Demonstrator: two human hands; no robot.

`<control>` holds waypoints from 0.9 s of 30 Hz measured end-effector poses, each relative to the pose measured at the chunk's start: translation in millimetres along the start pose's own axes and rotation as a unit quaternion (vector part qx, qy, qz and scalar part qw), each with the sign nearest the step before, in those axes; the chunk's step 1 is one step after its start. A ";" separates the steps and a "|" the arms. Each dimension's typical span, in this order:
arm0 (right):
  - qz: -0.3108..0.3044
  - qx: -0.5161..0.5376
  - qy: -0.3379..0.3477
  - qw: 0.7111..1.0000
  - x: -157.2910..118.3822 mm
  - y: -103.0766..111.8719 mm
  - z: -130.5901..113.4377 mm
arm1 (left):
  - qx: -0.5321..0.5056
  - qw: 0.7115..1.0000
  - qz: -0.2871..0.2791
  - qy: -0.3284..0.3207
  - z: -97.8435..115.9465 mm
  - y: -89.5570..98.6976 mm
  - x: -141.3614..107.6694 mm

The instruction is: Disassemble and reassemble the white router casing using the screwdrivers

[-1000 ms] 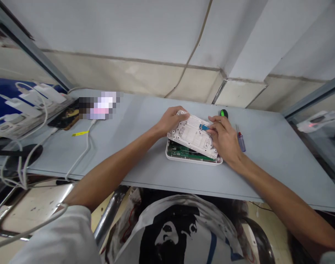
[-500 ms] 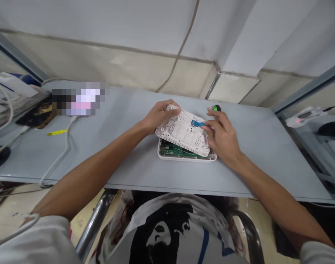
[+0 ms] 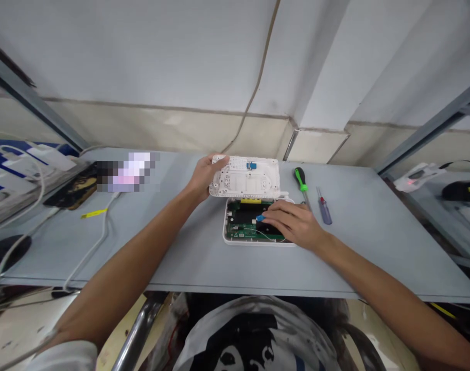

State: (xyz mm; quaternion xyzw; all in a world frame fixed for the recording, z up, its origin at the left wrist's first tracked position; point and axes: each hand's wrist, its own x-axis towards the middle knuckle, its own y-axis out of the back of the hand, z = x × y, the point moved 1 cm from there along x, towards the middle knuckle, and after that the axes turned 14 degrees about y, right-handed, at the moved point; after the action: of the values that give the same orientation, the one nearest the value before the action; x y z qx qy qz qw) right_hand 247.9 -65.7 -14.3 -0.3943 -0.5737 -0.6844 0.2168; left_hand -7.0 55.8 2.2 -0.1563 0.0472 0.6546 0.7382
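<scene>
In the head view, I see the left hand (image 3: pixel 204 178) clasping a perforated white cover (image 3: pixel 252 181) by its corner, up at the far edge of the open white case (image 3: pixel 258 243). The cover looks light and stiff; its rim seems the safest hold. Over the case, the right hand (image 3: pixel 296 221) pinches a small blue piece (image 3: pixel 260 218), probably easy to drop. The green circuit board (image 3: pixel 254 233) within looks fragile. I can read no brand or writing, even on the yellow tag (image 3: pixel 93 213) well left of the case.

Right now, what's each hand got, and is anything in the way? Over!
Left grip holds white cover. Right grip pinches small blue piece over open white case, hiding part of it. Green-handled screwdriver lies just beyond.
</scene>
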 end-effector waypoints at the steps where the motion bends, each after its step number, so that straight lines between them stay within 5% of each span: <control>1: -0.016 0.012 -0.005 1.000 -0.4 -1.4 1.2 | -0.013 1.000 0.016 -0.003 -2.5 3.5 4.2; 7: -0.054 0.035 -0.034 0.997 4.3 -1.5 5.3 | 0.006 0.997 0.071 -0.019 -9.7 22.2 28.7; 12: 0.034 -0.025 -0.085 0.995 -0.2 9.1 18.9 | 0.163 0.985 0.027 -0.042 -1.4 16.4 46.6; 16: 0.066 -0.078 -0.125 0.987 -7.1 17.5 33.5 | 0.357 0.925 0.022 -0.127 9.3 0.9 66.6; 20: 0.056 -0.105 -0.143 0.982 -8.3 23.0 40.9 | 0.441 0.883 -0.003 -0.157 12.9 -16.4 74.0; 24: 0.047 -0.156 -0.203 0.966 -18.0 38.3 51.5 | 0.521 0.814 0.013 -0.255 12.0 -28.3 40.4; 27: -0.016 -0.235 -0.288 0.928 -30.9 54.0 66.1 | 0.575 0.750 -0.097 -0.312 6.5 -33.5 2.9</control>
State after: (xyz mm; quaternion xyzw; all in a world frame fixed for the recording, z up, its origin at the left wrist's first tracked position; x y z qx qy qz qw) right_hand 326.0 -20.7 -3.4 -0.6047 -0.4406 -0.6600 -0.0674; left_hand 25.4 57.3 13.2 0.5067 0.1664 0.4413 0.7217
